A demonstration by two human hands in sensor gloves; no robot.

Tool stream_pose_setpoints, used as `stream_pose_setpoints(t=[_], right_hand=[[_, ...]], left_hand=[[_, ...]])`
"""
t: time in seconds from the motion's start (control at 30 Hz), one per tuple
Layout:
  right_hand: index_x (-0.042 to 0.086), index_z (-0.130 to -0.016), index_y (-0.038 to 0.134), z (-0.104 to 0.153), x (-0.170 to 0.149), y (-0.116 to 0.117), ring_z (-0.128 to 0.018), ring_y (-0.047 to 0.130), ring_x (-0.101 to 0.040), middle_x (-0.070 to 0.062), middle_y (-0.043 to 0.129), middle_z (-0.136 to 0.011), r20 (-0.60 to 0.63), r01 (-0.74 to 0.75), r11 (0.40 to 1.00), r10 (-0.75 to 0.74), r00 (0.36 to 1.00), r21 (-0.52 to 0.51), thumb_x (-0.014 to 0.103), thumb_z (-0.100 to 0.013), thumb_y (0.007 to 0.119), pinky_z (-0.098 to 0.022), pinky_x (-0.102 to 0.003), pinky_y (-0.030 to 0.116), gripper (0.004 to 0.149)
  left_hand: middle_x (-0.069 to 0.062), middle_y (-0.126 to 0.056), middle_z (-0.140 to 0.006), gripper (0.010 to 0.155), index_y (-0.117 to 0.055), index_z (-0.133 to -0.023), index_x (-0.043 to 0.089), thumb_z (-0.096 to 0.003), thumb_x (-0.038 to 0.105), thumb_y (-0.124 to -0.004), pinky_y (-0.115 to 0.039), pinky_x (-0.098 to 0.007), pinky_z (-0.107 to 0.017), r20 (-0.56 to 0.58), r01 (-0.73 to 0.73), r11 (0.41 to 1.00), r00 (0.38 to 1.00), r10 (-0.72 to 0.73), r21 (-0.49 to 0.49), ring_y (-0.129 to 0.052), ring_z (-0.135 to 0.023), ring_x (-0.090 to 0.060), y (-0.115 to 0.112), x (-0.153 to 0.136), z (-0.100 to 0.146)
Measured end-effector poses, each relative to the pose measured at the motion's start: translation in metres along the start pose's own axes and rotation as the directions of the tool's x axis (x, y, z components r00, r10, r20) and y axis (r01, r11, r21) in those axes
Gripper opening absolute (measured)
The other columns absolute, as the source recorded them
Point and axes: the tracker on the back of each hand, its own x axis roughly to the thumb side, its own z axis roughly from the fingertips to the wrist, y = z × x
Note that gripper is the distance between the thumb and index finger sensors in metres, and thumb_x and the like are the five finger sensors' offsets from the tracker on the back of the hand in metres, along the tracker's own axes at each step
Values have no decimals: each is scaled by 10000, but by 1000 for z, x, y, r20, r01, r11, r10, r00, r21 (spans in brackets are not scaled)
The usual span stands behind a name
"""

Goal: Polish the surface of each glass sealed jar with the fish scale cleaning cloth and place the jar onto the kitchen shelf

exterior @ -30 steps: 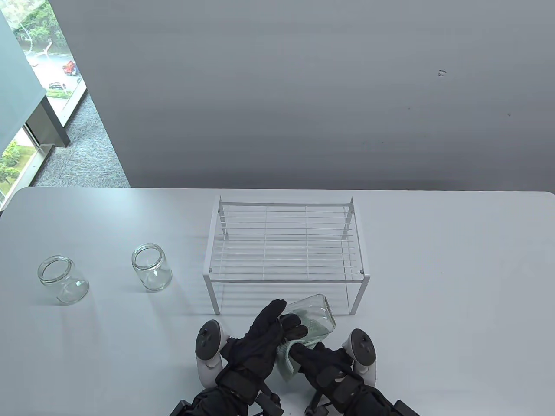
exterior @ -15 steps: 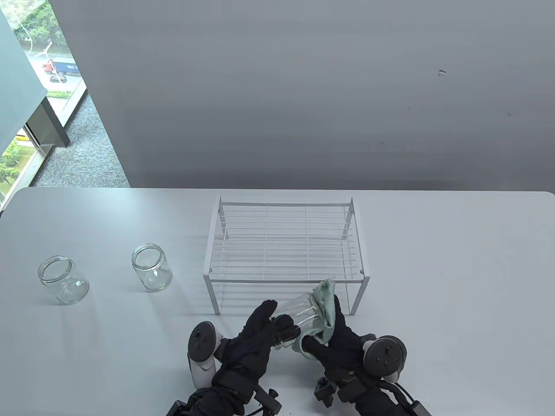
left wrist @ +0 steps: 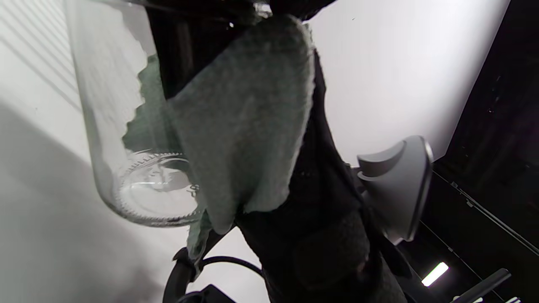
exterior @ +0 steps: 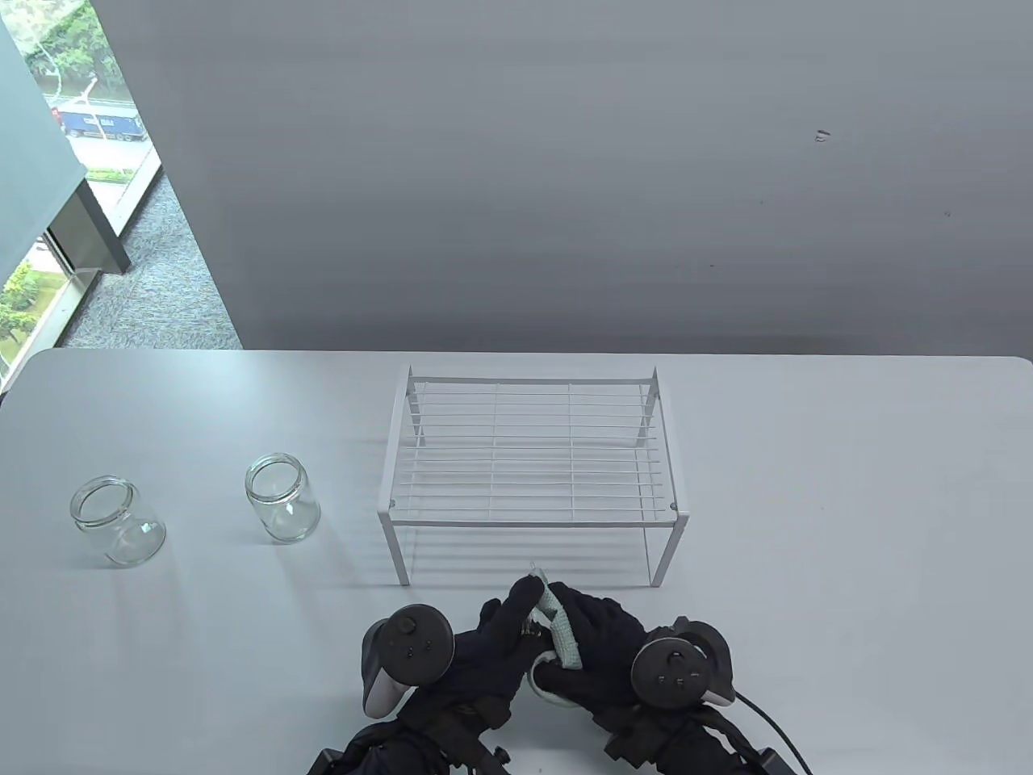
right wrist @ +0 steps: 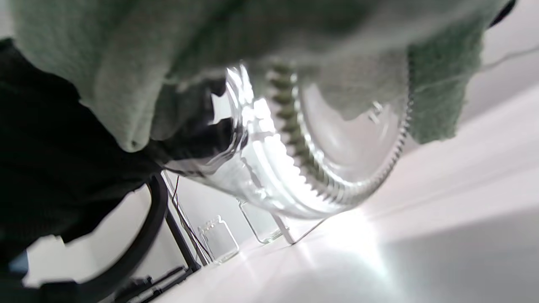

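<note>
The white wire kitchen shelf [exterior: 533, 468] stands in the middle of the pale grey table [exterior: 847, 525], and its top grid carries nothing. Just in front of the shelf, near the table's front edge, the two black-gloved hands meet around one clear glass jar [left wrist: 126, 139].

The left hand [exterior: 492, 646] grips the jar from the left side, its fingers curled against the glass. The right hand [exterior: 597, 654] is wrapped over the jar with the pale green fish scale cleaning cloth [exterior: 561, 634] between palm and glass — so this hand grasps cloth and jar together. From above almost all of the jar is hidden under the gloves; only a narrow strip of cloth shows between the hands.

In the left wrist view the jar is held off the table, its ribbed base [left wrist: 158, 189] turned toward the camera, and the cloth [left wrist: 248, 122] covers one side of it. In the right wrist view the cloth [right wrist: 210, 46] lies over the upper part of the jar [right wrist: 311, 151].

Two more clear glass jars stand upright with open mouths to the left of the shelf — one near it [exterior: 282, 496], the other [exterior: 117, 521] further left and well apart.
</note>
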Motion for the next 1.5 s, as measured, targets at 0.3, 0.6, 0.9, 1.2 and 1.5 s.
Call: stream_pose_setpoints(t=[0.3,0.6,0.9,1.2,1.5], right_hand=[[-27,-964,702,17,-42,8,-688,778,-604,-374,702,-870,-220,732,621,-784,581,-279,417,-565,705,-496,-719,565,597],[-27,-1063,222,9,-29,13,-843,693,-554,-339,508,-1000,-61,774,605,-794,605,-189,600,-558,700,-555,-720,516,936],[-68,-1010,163,6,-18,20,-847,680,-565,-335,479,-994,-43,647,745,-661,750,-163,593,-502,772,-545,-726,518,1032],[-87,-996,204,6,-13,4,-833,669,-572,-358,466,-955,29,587,744,-611,791,-319,511,-468,870,-539,-718,537,1040],[-100,-1021,356,9,-15,10,-713,762,-587,-407,580,-885,-79,597,754,-636,768,-274,523,-530,769,-508,-699,567,895]], left_hand=[[-92,-921,-780,594,-410,-1084,125,-543,284,-594,-416,-537,-728,-73,-252,963,963,259,92,-1071,-552,-149,8,-17,4],[-45,-799,-894,548,-381,-1079,170,-564,294,-523,-386,-550,-728,-61,-727,644,650,757,240,-1005,-707,-85,5,-42,11],[-12,-699,-978,517,-347,-1065,209,-572,309,-469,-398,-566,-737,-110,-889,456,448,887,54,-950,-831,-109,-24,-35,5],[-259,-587,-1011,620,-315,-1094,226,-589,454,-594,-317,-667,-676,-184,-732,681,669,721,7,-833,-868,-336,-21,-37,-1],[-322,-535,-1023,976,-370,-1049,-33,-470,683,-695,-375,-707,-644,-158,-132,987,981,116,-94,-753,-887,-466,-4,-27,-2]])
